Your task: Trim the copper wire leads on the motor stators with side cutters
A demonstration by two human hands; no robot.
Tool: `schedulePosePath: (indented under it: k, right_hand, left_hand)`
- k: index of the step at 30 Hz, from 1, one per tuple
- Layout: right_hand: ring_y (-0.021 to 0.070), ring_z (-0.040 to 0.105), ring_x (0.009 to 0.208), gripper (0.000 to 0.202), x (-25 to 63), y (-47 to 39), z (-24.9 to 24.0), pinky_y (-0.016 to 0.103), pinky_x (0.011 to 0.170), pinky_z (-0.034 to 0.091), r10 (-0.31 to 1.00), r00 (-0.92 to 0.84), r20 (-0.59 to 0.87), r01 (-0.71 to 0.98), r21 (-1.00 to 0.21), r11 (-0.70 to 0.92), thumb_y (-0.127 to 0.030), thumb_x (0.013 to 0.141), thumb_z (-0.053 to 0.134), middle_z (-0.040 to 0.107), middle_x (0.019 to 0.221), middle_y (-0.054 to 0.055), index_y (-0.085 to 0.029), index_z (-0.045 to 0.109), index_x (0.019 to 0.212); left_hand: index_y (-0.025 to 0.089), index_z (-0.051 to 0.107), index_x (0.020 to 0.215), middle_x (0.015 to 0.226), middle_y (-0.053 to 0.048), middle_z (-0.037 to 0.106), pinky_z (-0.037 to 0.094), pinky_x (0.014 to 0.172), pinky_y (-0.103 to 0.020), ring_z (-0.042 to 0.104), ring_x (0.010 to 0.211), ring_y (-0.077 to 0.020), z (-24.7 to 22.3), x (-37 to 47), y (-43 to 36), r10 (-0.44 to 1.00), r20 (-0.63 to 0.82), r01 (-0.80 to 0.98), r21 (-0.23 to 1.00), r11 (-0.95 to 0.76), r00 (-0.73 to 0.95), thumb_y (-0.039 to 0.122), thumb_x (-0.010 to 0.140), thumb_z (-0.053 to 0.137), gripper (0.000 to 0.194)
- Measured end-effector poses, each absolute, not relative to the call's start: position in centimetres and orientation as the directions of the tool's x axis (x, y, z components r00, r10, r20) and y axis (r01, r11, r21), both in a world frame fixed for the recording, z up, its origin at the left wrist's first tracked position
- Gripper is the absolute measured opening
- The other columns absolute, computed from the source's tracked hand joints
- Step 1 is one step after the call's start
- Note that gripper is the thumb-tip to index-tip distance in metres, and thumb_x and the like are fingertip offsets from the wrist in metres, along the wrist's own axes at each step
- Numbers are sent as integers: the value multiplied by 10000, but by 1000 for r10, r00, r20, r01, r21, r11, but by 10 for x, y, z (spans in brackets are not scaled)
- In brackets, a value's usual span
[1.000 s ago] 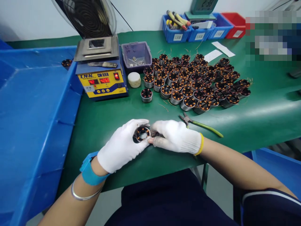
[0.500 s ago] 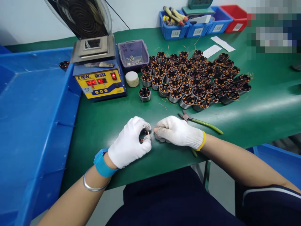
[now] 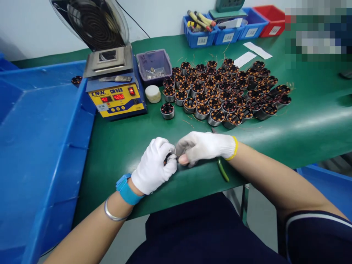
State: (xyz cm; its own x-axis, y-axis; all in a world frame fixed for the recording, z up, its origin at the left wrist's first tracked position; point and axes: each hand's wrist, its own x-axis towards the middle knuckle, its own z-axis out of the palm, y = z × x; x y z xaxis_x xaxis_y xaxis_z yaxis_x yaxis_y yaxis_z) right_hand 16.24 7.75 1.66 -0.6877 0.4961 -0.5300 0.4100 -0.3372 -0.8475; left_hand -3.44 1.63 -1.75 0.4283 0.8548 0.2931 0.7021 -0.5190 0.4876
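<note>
My left hand (image 3: 155, 167), in a white glove, is closed around a small motor stator (image 3: 165, 160). Only a dark sliver of its copper-wound inside shows between thumb and fingers. Right beside it, my gloved right hand (image 3: 194, 148) has its bare-tipped thumb apart from the curved fingers. A thin wire end (image 3: 177, 155) runs from the stator toward that thumb; no firm grip on it shows. Under the right hand lie cutting pliers, mostly covered, with one green handle (image 3: 223, 170) sticking out below the wrist.
Several wound stators (image 3: 217, 116) stand grouped on the green table (image 3: 123, 146), one (image 3: 167, 110) slightly apart. Left are a solder pot (image 3: 118, 99), a white round block (image 3: 153, 94), a purple bin (image 3: 154, 66) and a big blue tray (image 3: 41, 128). Tool bins (image 3: 202, 38) line the back.
My right hand has loosened from a pinch at the wire, its thumb now apart from the fingers, and it covers more of the pliers. The left hand has turned slightly, hiding more of the stator.
</note>
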Motion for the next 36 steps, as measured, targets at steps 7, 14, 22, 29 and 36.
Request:
schedulePosePath:
  k: [7,14,22,29,36]
  right_hand:
    - [108,633,473,368,149,69,0,185,475,540,516,-651,-556,365,-826,-430,-469,706,827,650,529,-6,-156,636,675]
    - [118,642,483,252,147,64,6,190,465,539,562,-603,-566,395,-824,-406,-352,770,766,686,574,18,-164,647,652]
    - [117,620,464,157,145,61,3,211,482,531,616,-593,-518,395,-854,-338,-233,807,621,681,570,16,-173,656,666]
    - [127,652,518,99,144,54,0,206,477,537,686,-574,-447,342,-892,-295,-222,765,608,663,580,-4,-175,628,679]
    - [122,659,527,140,151,56,-7,192,461,531,738,-563,-371,319,-922,-221,-263,796,578,684,616,10,-168,663,736]
  left_hand:
    - [213,494,873,897,-79,541,475,762,-398,517,838,-232,-14,-35,14,856,270,741,429,-516,441,192,839,460,53]
    - [211,462,886,885,-82,533,468,736,-408,514,810,-240,-6,-34,11,859,243,762,397,-512,451,187,824,479,69]
    - [148,342,1366,1254,-161,520,495,969,-484,589,1088,-285,-7,-34,-1,892,245,727,517,-452,380,280,783,599,651]
    - [186,343,1478,1456,-177,491,469,1051,-515,586,1205,-308,-6,-48,11,929,41,449,867,-215,367,421,871,608,703]
    - [198,561,1294,1328,-134,634,517,1023,-486,621,1207,-310,5,-57,22,958,-80,303,953,-8,276,536,857,637,558]
